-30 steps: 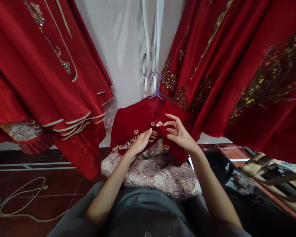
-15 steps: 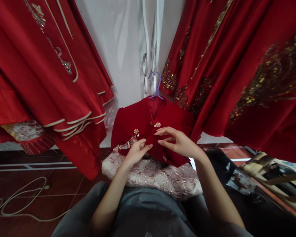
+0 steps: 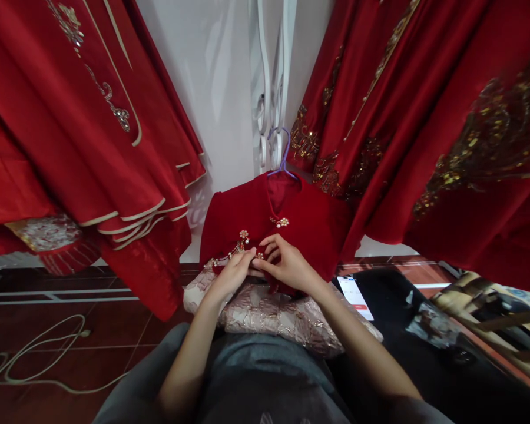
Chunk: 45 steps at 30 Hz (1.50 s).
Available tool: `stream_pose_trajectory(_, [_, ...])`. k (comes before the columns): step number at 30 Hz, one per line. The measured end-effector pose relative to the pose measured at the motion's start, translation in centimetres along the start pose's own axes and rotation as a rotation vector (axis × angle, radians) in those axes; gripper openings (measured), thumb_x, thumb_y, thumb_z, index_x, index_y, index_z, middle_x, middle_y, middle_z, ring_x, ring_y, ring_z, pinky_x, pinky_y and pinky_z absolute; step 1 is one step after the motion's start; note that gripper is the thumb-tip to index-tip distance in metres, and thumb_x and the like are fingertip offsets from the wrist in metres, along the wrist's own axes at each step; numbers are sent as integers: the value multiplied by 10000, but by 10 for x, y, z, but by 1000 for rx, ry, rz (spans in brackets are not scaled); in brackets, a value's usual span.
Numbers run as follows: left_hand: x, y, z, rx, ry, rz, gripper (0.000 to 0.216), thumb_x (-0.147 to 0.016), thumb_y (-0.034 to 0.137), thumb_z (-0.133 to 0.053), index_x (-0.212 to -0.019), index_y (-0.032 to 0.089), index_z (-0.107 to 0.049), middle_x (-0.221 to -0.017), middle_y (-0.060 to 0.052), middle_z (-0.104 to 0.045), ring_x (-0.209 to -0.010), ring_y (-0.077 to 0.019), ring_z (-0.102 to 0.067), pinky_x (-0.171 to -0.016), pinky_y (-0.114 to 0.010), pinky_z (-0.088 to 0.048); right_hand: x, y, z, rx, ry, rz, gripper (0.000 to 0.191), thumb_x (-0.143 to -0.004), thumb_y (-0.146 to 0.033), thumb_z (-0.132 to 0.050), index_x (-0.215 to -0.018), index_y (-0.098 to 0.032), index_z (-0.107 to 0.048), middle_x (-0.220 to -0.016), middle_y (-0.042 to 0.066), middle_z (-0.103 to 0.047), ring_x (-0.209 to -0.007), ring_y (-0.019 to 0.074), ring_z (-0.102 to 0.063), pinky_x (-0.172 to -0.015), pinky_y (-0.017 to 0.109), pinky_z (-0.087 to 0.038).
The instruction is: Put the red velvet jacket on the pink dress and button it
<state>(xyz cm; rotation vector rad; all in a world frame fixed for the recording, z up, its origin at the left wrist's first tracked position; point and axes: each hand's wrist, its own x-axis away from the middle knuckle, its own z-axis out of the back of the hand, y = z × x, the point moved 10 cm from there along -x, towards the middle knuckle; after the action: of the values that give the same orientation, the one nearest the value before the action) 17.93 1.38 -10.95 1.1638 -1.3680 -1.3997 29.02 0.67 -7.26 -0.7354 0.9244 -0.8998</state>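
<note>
A dark red jacket hangs from a purple hanger, its lower part resting over pale pink brocade fabric by my lap. At the jacket's front opening, my left hand is closed, thumb and fingers pinching the cloth. My right hand meets it there, thumb and fingertips curled at the front edge around a small pearl flower clasp. Another pearl clasp sits at the neckline. A beaded pearl ornament lies left of the opening, partly behind my left hand.
Red garments with trim hang on the left; sequinned red ones hang on the right. A lit phone and a clear plastic bag lie on a black surface. A white cable loops over the tiled floor.
My right hand has moved left and down to the jacket's front edge, meeting my left hand. The right side of the jacket front is drawn leftward. The phone is now uncovered.
</note>
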Motion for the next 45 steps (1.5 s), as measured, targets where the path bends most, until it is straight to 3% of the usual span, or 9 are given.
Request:
stream_pose_trajectory(3, [-1,-8,-5,45,-36,41,463,-764,589,-619,-743,130,-674,-644,-50,-662,-634,-172,-657,-590,-304,-592,-3,9,-6,98,58,6,268,-764,-270,-664,-978,-203,-516,-833,0,-574,-633,109,-575,-618,276,-515])
stream_pose_trajectory(6, [-6,-7,4,51,29,-4,485,-697,608,-676,-734,124,-670,-659,-42,-679,-629,-176,-672,-641,-342,-612,-5,12,-3,86,97,-6,221,-788,-263,-630,-965,-203,-513,-833,11,-581,-677,122,-586,-611,263,-510])
stream_pose_trajectory(12, [-9,-13,7,74,39,11,553,-692,541,-720,-1069,146,-636,-813,-43,-727,-695,-177,-707,-747,-366,-600,-6,16,3,87,110,-35,234,-803,-334,-640,-956,-190,-538,-901,45,-619,-776,138,-601,-666,266,-516])
stream_pose_trajectory(15, [-7,-11,8,-4,69,-14,461,-702,491,-726,-983,133,-650,-734,-42,-719,-658,-181,-698,-700,-337,-593,-6,18,4,56,105,-44,203,-803,-264,-628,-970,-187,-541,-854,22,-629,-723,121,-600,-649,247,-508])
stream_pose_trajectory(21, [5,24,37,-465,441,-323,200,-782,342,-668,-881,170,-645,-810,-46,-686,-706,-154,-632,-674,-274,-509,-7,12,12,53,181,-1,155,-806,-232,-621,-952,-189,-597,-856,20,-633,-731,116,-594,-628,220,-506])
stream_pose_trajectory(26, [7,32,40,-817,610,-425,273,-750,239,-694,-984,194,-561,-982,-42,-666,-816,-179,-590,-830,-351,-433,-11,13,9,56,180,57,198,-832,-261,-595,-1021,-204,-622,-836,19,-603,-719,119,-579,-602,211,-516])
stream_pose_trajectory(32, [-1,30,39,-847,611,-423,143,-799,242,-648,-922,204,-586,-900,-3,-703,-781,-166,-611,-929,-387,-357,-18,26,8,21,225,68,180,-850,-260,-567,-987,-196,-665,-916,47,-651,-792,137,-620,-623,222,-540])
stream_pose_trajectory(39, [-12,23,41,-605,440,-477,147,-821,235,-598,-940,211,-681,-909,-24,-726,-803,-162,-644,-868,-325,-458,-25,25,3,-72,285,85,175,-862,-251,-555,-986,-193,-664,-971,51,-652,-831,133,-642,-690,236,-568])
stream_pose_trajectory(45, [-19,10,45,-478,400,-466,190,-791,193,-602,-967,183,-674,-937,-50,-721,-844,-161,-658,-866,-317,-493,-32,26,2,-28,315,104,155,-859,-224,-551,-957,-187,-666,-944,47,-644,-795,128,-634,-692,241,-574])
